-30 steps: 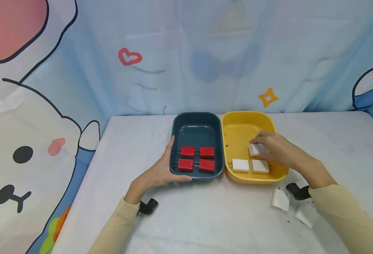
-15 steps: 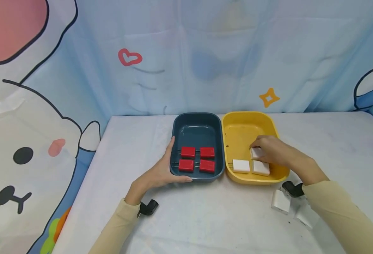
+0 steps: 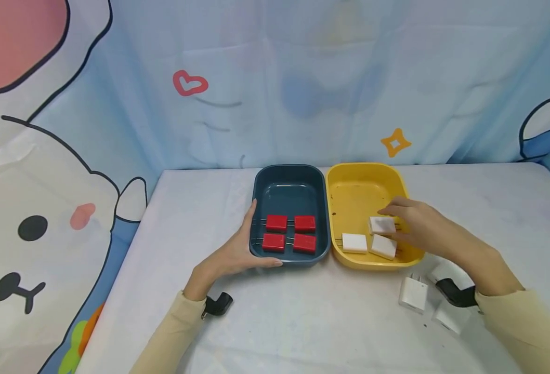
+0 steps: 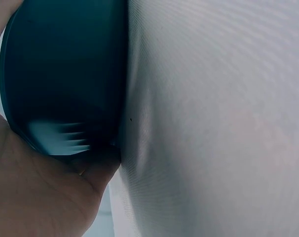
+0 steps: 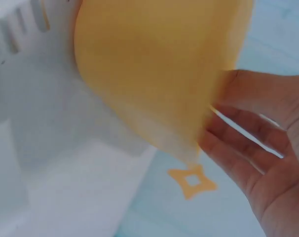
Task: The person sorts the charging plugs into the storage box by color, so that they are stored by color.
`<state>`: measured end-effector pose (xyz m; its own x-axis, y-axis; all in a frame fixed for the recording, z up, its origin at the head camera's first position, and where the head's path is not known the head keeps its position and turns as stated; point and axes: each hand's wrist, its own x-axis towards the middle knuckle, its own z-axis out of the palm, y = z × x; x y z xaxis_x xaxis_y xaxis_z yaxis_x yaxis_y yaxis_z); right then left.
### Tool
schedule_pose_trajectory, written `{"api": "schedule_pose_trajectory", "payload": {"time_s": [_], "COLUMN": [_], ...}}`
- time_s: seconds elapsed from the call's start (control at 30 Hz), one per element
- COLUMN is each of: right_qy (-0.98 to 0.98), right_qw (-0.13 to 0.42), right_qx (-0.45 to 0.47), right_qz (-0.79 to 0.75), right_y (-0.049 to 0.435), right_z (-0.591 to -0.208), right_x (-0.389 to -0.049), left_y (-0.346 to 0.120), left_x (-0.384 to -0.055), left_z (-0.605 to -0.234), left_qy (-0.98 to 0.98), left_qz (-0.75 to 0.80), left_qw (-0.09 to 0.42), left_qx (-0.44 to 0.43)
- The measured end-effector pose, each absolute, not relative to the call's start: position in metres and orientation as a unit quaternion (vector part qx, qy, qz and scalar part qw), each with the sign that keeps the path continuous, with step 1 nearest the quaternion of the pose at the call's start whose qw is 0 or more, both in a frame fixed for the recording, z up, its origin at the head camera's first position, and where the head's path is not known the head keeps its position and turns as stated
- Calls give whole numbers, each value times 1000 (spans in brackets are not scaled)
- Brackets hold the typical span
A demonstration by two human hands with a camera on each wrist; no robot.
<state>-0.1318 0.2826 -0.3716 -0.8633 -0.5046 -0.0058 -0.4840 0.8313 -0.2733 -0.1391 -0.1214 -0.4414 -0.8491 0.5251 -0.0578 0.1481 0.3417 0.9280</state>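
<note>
My left hand (image 3: 237, 249) rests against the near-left corner of a dark blue tray (image 3: 290, 174), thumb along the front wall and fingers along the side. Several red plug chargers (image 3: 273, 242) with metal prongs lie in that tray. Over the yellow tray (image 3: 366, 171) at its right is my right hand (image 3: 424, 231), fingers apart beside a white plug charger (image 3: 381, 225). Another white charger (image 3: 383, 246) lies askew below it, and a third white charger (image 3: 354, 243) sits to the left. In the right wrist view, the yellow wall (image 5: 149, 59) hides the fingertips.
More white chargers (image 3: 413, 294) lie on the white tablecloth (image 3: 312, 322) near my right wrist, partly hidden by the wrist camera (image 3: 455, 293). A printed blue curtain (image 3: 275, 104) hangs behind the table.
My right hand has let go of the white charger, which now lies in the yellow tray, and has drawn back right. The charger below it has turned slightly. My left hand stays put.
</note>
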Motion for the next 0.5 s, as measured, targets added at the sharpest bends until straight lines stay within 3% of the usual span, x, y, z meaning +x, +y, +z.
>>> {"api": "schedule_pose_trajectory", "payload": {"time_s": [0.23,0.5], "right_qy": [947,953], "right_qw": [-17,18], "right_qx": [-288,-269], "right_qz": [-143,-136], "right_y": [295,312], "right_z": [-350,-366], "right_x": [-88,-34], "left_y": [-125,-123], "left_x": [-140,-139], "left_z": [-441,-441], "left_qy": [802,798], "left_qz": [530,534], "left_qw": [176,177], "left_qx": [211,215]}}
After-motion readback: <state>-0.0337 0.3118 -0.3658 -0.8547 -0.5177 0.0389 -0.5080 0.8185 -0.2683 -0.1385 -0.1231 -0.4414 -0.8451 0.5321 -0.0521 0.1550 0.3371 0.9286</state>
